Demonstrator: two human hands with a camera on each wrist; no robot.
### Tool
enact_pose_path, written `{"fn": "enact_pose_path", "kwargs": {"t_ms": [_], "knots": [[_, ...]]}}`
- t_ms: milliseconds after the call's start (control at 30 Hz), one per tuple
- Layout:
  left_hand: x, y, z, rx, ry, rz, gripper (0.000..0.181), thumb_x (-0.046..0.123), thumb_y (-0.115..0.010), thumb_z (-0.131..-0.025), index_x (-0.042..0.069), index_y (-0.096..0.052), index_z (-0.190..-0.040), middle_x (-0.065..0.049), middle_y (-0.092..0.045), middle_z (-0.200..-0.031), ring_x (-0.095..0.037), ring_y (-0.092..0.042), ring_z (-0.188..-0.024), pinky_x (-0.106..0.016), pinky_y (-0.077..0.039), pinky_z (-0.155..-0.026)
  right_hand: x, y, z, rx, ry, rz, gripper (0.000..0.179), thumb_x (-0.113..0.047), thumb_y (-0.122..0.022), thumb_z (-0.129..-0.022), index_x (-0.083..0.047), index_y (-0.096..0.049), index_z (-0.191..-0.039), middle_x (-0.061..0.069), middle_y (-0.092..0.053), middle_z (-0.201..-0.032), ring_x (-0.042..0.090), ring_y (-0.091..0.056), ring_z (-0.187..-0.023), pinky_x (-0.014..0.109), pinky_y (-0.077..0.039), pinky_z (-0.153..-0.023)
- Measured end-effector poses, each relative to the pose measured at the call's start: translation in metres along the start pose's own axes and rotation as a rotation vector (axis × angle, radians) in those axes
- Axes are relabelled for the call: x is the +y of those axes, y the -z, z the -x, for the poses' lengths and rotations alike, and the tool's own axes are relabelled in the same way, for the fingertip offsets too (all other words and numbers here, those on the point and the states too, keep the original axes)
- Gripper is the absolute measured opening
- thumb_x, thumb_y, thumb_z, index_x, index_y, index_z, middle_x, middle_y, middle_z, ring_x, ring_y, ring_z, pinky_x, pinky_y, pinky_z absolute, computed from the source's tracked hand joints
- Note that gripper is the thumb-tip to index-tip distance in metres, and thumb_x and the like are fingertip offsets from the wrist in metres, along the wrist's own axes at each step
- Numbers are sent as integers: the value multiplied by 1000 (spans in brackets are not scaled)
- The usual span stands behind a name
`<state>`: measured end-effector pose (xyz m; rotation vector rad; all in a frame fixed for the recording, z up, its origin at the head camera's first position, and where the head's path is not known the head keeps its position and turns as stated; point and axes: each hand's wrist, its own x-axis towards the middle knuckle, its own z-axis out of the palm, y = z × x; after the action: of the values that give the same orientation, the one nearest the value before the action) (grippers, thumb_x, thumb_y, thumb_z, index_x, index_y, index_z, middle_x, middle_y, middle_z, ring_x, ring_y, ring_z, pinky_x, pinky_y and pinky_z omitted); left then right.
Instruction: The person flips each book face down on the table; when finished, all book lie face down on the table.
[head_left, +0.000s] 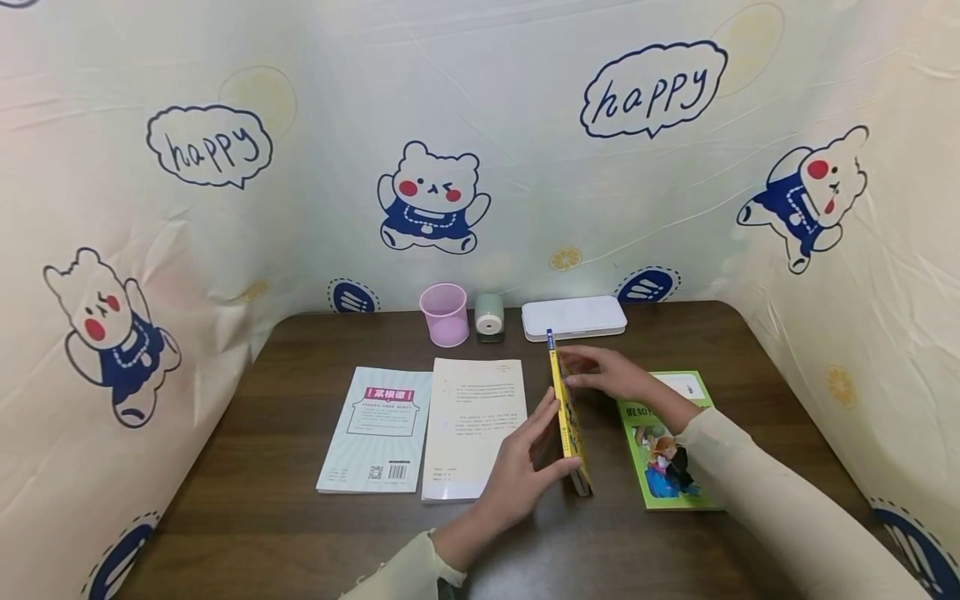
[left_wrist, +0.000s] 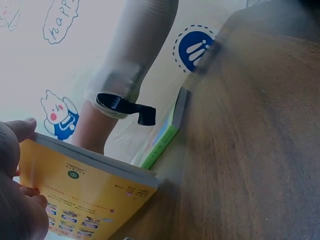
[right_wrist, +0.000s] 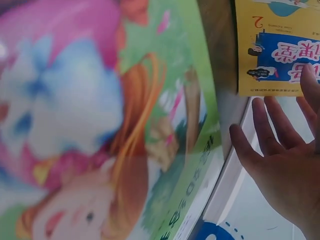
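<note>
A yellow book stands on edge on the table between the two hands, its spine turned up toward the head camera. My left hand grips it from the left at the near end. The left wrist view shows fingertips on its yellow back cover. At the far end my right hand holds the book, its thumb over the front cover and its other fingers spread along the far edge. Beneath the right forearm lies a green book, partly hidden by the sleeve.
Left of the yellow book lie a cream book and a pale blue book, side by side. Along the back stand a pink cup, a green pencil sharpener and a white case. Printed cloth surrounds the table.
</note>
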<state>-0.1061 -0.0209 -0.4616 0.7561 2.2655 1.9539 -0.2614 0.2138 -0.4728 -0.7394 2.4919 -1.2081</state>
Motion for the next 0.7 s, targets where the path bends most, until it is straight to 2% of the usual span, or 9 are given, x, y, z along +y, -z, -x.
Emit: {"fn": "enact_pose_path", "kwargs": {"t_ms": [267, 433, 600, 700], "knots": [[5, 1, 3, -7, -19, -75, 75, 33, -75, -96, 5, -41, -157, -1, -27, -169, -21, -33, -152, -38, -40, -115, -10, -3, 1, 32, -2, -21, 58, -19, -65, -103, -13, -44, -157, 19, -53, -151, 45, -56, -132, 64, -45, -108], [7, 2, 4, -11, -32, -105, 73, 34, -75, -96, 4, -44, -155, 0, -29, -169, -21, -34, -152, -40, -41, -114, -16, -3, 1, 47, 14, -48, 61, -25, -64, -104, -12, -40, -159, 20, -51, -153, 46, -54, -134, 61, -48, -106], [8, 2, 4, -11, -45, -138, 69, 29, -76, -96, 6, -46, -154, -1, -31, -168, -21, -35, -151, -39, -41, -114, -25, -2, 1, 56, 4, -145, 63, -32, -60, -106, -11, -36, -160, 22, -46, -156, 46, -52, -136, 54, -54, -100], [9, 1, 4, -12, -43, -153, 68, 24, -77, -95, 6, -47, -154, 0, -32, -167, -19, -35, -151, -39, -41, -115, -31, -1, 2, 61, -15, -222, 61, -34, -56, -108, -12, -35, -161, 22, -41, -160, 46, -51, -137, 55, -54, -99]]}}
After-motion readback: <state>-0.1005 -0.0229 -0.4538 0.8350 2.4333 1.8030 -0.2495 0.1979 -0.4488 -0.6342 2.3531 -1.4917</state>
